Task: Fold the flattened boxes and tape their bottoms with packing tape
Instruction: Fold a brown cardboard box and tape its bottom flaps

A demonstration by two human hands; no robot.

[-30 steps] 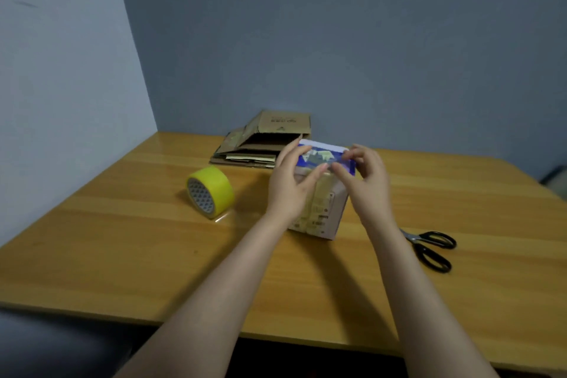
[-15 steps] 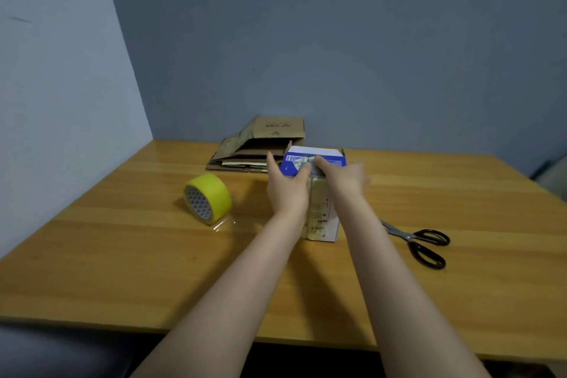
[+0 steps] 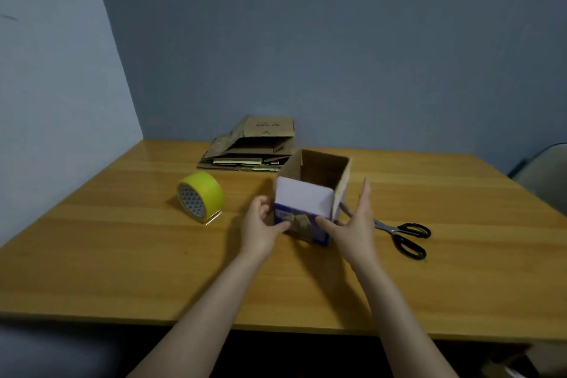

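A small white and blue printed cardboard box (image 3: 303,198) is tipped in the middle of the wooden table (image 3: 122,255), with its open brown inside facing up and away from me. My left hand (image 3: 260,224) grips its near left corner. My right hand (image 3: 352,221) holds the near right side, thumb on the printed face and fingers stretched up along the right wall. A roll of yellow packing tape (image 3: 201,195) stands on edge to the left of the box. A stack of flattened brown boxes (image 3: 254,147) lies at the back by the wall.
Black-handled scissors (image 3: 405,233) lie on the table just right of my right hand. Walls close off the table's left and back sides. Part of a chair (image 3: 546,175) shows at the far right.
The box was upright with both hands at its blue top; it has since been turned over, so its open side now shows. Both hands shifted to its near lower corners.
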